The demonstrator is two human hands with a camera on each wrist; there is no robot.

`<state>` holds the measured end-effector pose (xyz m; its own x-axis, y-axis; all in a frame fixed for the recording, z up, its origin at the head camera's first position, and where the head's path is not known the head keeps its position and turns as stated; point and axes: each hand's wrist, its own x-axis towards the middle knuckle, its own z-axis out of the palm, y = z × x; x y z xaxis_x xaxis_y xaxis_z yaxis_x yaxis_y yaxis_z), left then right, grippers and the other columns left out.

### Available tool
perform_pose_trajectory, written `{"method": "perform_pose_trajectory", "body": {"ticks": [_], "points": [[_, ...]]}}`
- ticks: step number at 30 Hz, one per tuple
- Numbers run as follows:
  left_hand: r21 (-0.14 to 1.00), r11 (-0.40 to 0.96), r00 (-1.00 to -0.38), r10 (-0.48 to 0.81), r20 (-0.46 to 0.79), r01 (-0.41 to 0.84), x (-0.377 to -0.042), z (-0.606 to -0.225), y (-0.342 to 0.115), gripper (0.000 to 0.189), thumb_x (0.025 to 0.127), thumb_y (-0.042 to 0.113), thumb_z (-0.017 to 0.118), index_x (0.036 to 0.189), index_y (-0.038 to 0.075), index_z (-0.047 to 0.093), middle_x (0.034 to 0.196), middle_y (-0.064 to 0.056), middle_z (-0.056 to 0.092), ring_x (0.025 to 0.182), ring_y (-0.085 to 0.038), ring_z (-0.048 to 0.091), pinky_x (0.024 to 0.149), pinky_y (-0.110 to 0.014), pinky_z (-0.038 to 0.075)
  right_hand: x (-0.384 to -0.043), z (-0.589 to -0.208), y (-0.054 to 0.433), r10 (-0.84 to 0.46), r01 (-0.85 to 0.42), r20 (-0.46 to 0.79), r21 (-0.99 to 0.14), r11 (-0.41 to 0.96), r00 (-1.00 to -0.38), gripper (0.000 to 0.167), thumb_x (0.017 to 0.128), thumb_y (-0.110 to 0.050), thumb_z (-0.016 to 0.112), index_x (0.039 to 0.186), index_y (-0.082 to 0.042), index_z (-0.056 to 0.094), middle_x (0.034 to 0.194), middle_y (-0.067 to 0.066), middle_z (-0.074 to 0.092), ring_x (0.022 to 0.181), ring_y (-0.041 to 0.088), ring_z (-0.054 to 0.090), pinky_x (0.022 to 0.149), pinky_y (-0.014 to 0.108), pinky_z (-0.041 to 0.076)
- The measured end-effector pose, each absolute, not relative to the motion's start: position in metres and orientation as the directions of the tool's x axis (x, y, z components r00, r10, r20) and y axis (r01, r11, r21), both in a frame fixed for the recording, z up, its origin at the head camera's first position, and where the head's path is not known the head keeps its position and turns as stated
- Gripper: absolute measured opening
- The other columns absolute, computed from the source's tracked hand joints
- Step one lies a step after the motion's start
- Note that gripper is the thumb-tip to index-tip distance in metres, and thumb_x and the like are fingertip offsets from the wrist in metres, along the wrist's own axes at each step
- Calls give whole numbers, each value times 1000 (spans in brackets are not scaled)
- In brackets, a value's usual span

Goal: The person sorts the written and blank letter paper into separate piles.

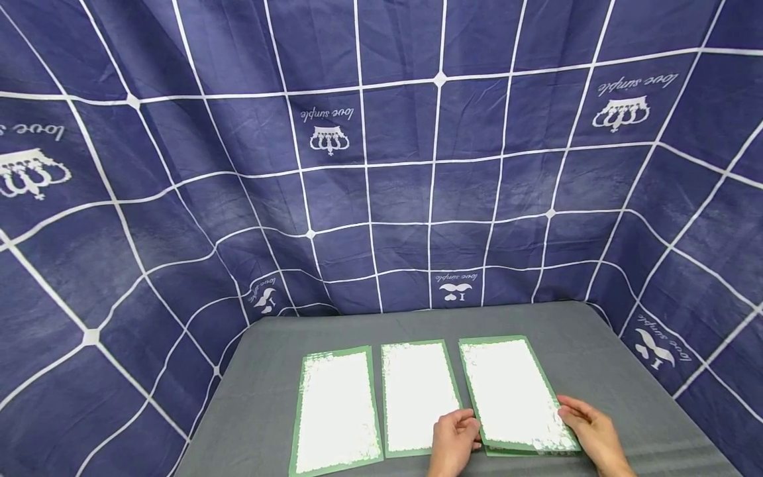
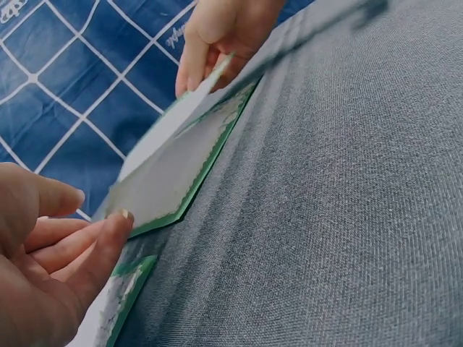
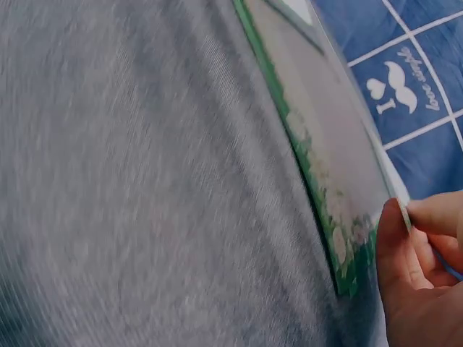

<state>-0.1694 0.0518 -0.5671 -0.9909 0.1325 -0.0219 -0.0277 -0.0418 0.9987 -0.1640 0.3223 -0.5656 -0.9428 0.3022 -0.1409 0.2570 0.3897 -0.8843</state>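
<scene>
On the right of the grey table lies a white sheet with a green, flower-patterned border [image 1: 512,391]. My right hand [image 1: 593,434] pinches its right edge between thumb and fingers, and in the right wrist view the thin edge shows between the fingertips [image 3: 391,217]. This sheet is raised at a slant over a second bordered sheet [image 2: 173,173], which lies flat and is mostly covered in the head view. By the near left corner is my left hand [image 1: 455,440], its fingers loosely bent and its thumb apart, with nothing gripped between them.
Two similar green-bordered sheets, a middle one [image 1: 417,397] and a left one [image 1: 336,411], lie side by side on the grey cloth-covered table [image 1: 256,384]. A blue curtain with white grid lines [image 1: 399,192] hangs behind the table and along both sides.
</scene>
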Motion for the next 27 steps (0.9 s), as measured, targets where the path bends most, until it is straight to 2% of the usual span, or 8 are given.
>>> {"method": "perform_pose_trajectory", "body": {"ticks": [3,10,15,21,27], "points": [[999,-42,-990,139,-26,-33,-169,-567,52,23,89,-1,65,107,-14,68,85,-11,73,70,-19,70,58,-28,58,-164,-567,324,293,246,-120,-862,443,-949,49,98,-24,63,133,10,55,110,11,70,83,-9,56,74,16,48],[999,-38,-988,152,-23,-29,-167,-567,51,22,88,0,66,105,-14,68,86,-14,73,73,-23,72,59,-27,58,-164,-570,326,299,259,-104,-798,544,-949,46,99,-25,62,130,8,59,104,7,71,79,-6,58,73,20,50],[1000,-1,-990,140,-19,-20,-169,-567,51,20,87,0,67,102,-13,69,84,-12,74,73,-19,72,61,-22,56,-165,-571,327,306,262,-84,-750,608,-948,46,99,-30,60,127,6,62,102,8,71,79,-2,60,75,28,51],[999,43,-990,142,-2,4,-169,-566,47,22,87,4,68,102,-11,70,80,-9,73,69,-10,69,61,-19,54,-164,-570,327,322,262,-66,-744,615,-944,42,99,-27,58,123,7,64,100,10,71,82,12,66,75,37,53],[998,66,-989,149,10,20,-169,-566,43,21,87,6,68,102,-9,71,82,-7,74,72,-9,69,64,-20,54,-164,-568,326,322,274,-82,-742,611,-943,43,100,-29,57,123,6,64,101,11,71,84,16,66,75,39,53]]}}
